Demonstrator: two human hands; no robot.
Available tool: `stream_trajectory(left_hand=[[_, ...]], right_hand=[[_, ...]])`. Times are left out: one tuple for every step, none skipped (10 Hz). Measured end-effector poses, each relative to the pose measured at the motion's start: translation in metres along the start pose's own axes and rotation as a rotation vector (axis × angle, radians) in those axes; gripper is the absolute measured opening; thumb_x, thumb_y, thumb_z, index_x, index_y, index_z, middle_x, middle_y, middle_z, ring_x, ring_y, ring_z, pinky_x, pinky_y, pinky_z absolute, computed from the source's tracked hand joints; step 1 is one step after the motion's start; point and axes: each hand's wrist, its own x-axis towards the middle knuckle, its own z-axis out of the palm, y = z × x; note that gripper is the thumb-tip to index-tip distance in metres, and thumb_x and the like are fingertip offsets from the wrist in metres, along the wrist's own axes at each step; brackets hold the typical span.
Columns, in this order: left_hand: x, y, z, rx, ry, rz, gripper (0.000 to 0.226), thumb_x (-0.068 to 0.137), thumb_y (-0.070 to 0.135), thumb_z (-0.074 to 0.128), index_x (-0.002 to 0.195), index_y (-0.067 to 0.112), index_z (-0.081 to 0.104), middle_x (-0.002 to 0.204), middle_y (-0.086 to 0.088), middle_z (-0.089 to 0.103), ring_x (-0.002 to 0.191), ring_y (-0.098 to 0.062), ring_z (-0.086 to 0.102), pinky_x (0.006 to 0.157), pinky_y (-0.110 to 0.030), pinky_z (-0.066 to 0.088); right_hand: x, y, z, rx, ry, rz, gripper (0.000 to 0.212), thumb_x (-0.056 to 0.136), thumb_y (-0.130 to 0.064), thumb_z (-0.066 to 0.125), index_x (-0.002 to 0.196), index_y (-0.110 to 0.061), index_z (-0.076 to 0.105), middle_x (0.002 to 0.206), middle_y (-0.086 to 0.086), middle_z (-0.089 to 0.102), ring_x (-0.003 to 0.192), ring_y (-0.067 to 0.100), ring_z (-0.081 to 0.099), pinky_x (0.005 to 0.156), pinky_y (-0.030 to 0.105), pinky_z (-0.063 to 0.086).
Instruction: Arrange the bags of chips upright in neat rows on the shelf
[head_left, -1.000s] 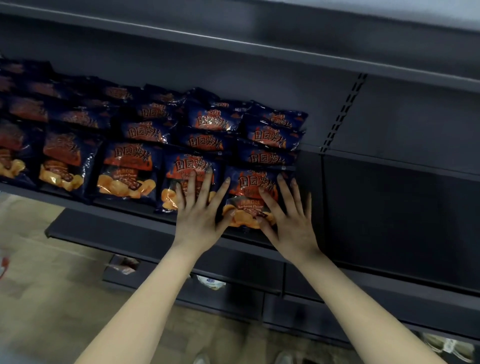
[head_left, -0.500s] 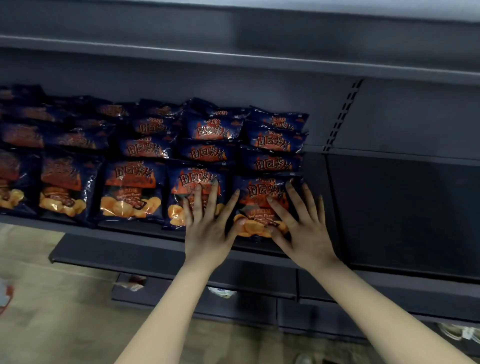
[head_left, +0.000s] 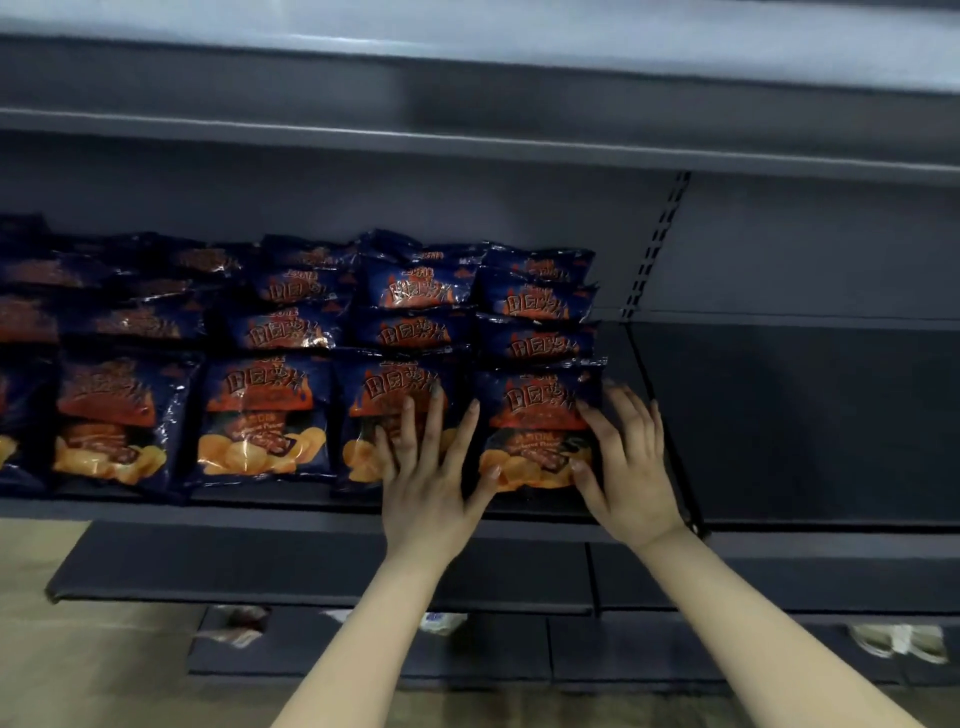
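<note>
Can see only a sliver of the far-left bag (head_left: 8, 452), cut by the edge; only the tops of the back bags (head_left: 415, 332) behind the front row (head_left: 265, 415); can't make out the blurry things (head_left: 234, 621) on the lower shelf (head_left: 363, 652).

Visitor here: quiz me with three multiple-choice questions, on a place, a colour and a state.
1. Where is the right hand?
A. on the floor
B. at the rightmost front bag, right edge
C. on the top shelf
2. The bags are mainly:
A. dark blue
B. green
C. white
3. The left hand has its fingers:
A. in a fist
B. pinching a bag top
C. spread flat on a bag
Answers: B, it touches that bag's side; A, blue with orange print; C, straight fingers lie on the next front bag.
</note>
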Motion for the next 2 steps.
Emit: stream_trajectory(left_hand=[[0.001, -0.002, -0.008, -0.046, -0.016, 0.099, 0.059, 0.093, 0.062, 0.012, 0.147, 0.040, -0.002, 0.157, 0.005, -0.014, 0.144, -0.025, -0.008, 0.113, -0.051, -0.007], [-0.015, -0.007, -0.025, -0.152, 0.063, 0.100, 0.058, 0.093, 0.061, 0.015, 0.146, 0.042, 0.000, 0.156, 0.008, -0.015, 0.144, -0.021, -0.011, 0.113, -0.051, -0.006]], right_hand=[[0.010, -0.002, -0.004, -0.007, 0.007, -0.025, 0.048, 0.099, -0.044, 0.026, 0.136, -0.015, 0.035, 0.144, 0.011, 0.027, 0.137, 0.034, 0.025, 0.110, 0.064, 0.018], [-0.005, 0.000, -0.010, 0.025, 0.110, 0.070, 0.046, 0.100, -0.043, 0.024, 0.133, -0.015, 0.036, 0.143, 0.011, 0.028, 0.134, 0.035, 0.028, 0.108, 0.068, 0.018]])
